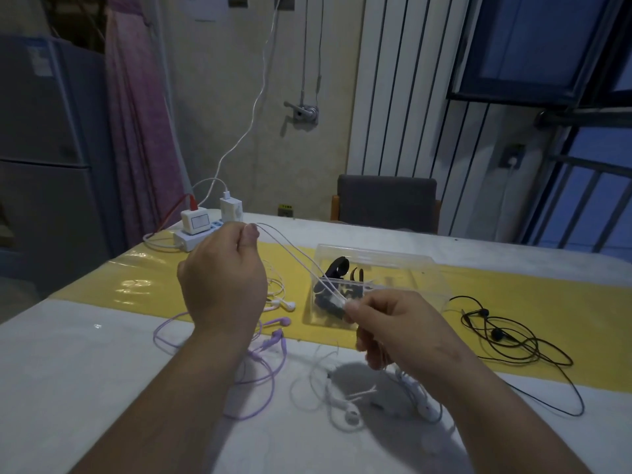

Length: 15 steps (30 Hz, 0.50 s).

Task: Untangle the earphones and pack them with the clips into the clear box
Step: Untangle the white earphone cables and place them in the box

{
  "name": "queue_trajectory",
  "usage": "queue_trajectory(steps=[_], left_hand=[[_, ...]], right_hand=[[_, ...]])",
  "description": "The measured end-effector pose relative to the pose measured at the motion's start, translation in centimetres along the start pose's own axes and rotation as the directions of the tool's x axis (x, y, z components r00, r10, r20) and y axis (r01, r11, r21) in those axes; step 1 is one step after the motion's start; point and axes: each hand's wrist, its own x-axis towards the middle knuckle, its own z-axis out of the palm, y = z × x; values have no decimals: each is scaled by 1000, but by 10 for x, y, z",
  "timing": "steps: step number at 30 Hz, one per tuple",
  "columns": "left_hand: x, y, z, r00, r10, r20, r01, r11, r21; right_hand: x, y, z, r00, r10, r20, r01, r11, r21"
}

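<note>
Both my hands are raised over the table, stretching a doubled white earphone cable (294, 256) taut between them. My left hand (222, 278) pinches its far end at the upper left. My right hand (393, 326) pinches the near end in front of the clear box (420, 278); the rest of that white cable hangs down to earbuds (352, 413) on the table. The clear box stands open on the yellow strip with black clips (337, 268) inside. Purple earphones (260, 357) lie tangled under my left wrist. Black earphones (506, 340) lie to the right.
A pink-and-white earphone set (282, 302) lies left of the box. A white power strip with chargers (201, 227) and cables sits at the table's far left corner. A grey chair (386, 203) stands behind the table. A white twist tie (362, 393) lies near the white earbuds.
</note>
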Motion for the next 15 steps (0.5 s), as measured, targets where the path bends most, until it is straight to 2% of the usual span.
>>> queue_trajectory(steps=[5, 9, 12, 15], left_hand=[[-2, 4, -1, 999, 9, 39, -9, 1000, 12], [-4, 7, -2, 990, 79, 113, -83, 996, 37], [-6, 11, -3, 945, 278, 175, -264, 959, -98], [-10, 14, -4, 803, 527, 277, -469, 847, -251]], right_hand=[[3, -1, 4, 1000, 4, -8, -2, 969, 246], [4, 0, 6, 998, -19, -60, 36, 951, 308], [6, 2, 7, 995, -23, -93, 50, 952, 303], [7, 3, 8, 994, -37, -98, 62, 963, 264]])
